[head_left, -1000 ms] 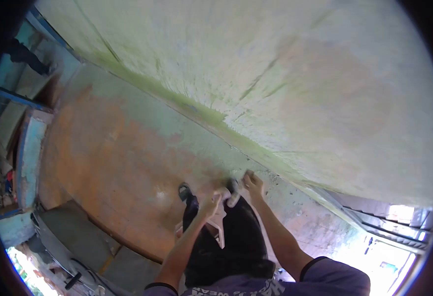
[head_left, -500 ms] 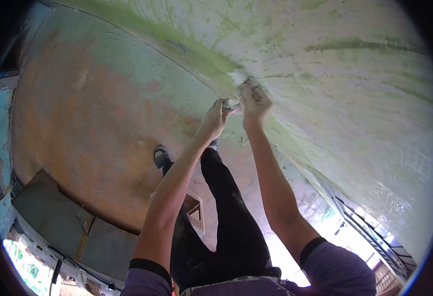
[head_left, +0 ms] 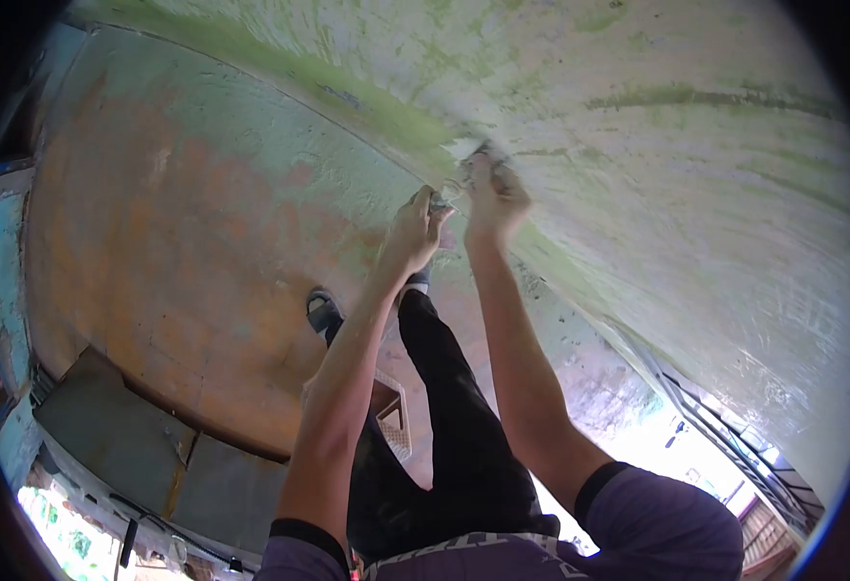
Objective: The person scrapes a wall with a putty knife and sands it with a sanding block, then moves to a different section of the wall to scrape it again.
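My right hand (head_left: 495,201) is closed on a putty scraper (head_left: 483,149), its dark edge right at the green-and-white wall (head_left: 657,194). Motion smears the fingers a little. A fresh white patch (head_left: 462,148) shows on the wall beside the scraper. Just left of it, my left hand (head_left: 415,228) grips a small grey piece (head_left: 439,201) with whitish paste on it; most of this piece is hidden by the fingers, and I cannot tell its exact kind. The two hands are close together but apart.
Below is a worn floor (head_left: 202,242) with orange and green stains. My sandalled foot (head_left: 322,310) stands on it. A pale plastic stool (head_left: 396,426) is beside my legs. Grey panels (head_left: 115,416) lie at lower left, and a barred opening (head_left: 735,445) is at lower right.
My right hand has shifted slightly left and up along the wall with the scraper. The left hand has drawn a little left, widening the gap between the hands.
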{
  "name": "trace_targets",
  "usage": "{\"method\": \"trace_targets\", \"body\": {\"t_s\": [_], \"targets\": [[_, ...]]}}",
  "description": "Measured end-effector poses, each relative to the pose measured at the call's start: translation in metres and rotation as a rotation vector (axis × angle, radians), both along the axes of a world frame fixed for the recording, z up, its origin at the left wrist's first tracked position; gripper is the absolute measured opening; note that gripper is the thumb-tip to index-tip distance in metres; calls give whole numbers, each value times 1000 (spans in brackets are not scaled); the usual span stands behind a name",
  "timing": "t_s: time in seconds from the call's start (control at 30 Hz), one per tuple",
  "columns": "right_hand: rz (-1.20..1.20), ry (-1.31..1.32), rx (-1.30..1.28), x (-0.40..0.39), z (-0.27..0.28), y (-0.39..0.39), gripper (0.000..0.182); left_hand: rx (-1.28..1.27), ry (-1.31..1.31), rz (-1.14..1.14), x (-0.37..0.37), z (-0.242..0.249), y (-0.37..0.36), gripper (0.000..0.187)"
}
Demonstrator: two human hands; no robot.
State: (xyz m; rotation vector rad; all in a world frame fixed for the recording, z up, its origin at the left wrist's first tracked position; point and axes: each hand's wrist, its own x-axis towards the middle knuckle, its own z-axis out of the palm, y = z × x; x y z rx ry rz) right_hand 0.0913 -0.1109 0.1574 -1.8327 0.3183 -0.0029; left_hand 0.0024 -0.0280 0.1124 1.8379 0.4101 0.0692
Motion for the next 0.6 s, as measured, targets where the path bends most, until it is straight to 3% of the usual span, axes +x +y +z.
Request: {"method": "trace_targets", "body": {"t_s": [0.1, 0.13, 0.23, 0.27, 0.37, 0.4, 0.47, 0.5, 0.53, 0.57, 0.6], "targets": [[-10, 124, 79, -1, -17, -5, 24, -58, 129, -60, -12, -10, -3, 27], [-80, 102, 231, -4, 38, 13, 26, 34, 92, -20, -11, 27, 0, 29], [-47, 70, 369, -11, 66, -8, 18, 47, 90, -35, -12, 67, -7, 32], [-51, 41, 213, -13, 44, -11, 19, 70, 192, -61, -9, 62, -10, 31], [-32, 105, 194, -8, 36, -17, 19, 26, 114, -48, -11, 45, -7, 30], [-74, 77, 326, -10, 89, 4, 17, 57, 82, -29, -1, 60, -2, 30], [-75, 35, 319, -9, 85, 5, 17, 111, 53, -16, -6, 115, 7, 32], [-74, 22, 308, -12, 89, 4, 18, 59, 119, -26, -9, 97, 1, 30], [-39, 73, 206, -7, 40, -10, 17, 12, 184, -44, -14, 64, -9, 29], [-47, 67, 178, -6, 47, -10, 18, -30, 236, -59, -11, 48, -12, 28], [-59, 67, 148, -9, 55, -10, 22, 2, 211, -46, -15, 63, -12, 28]]}}
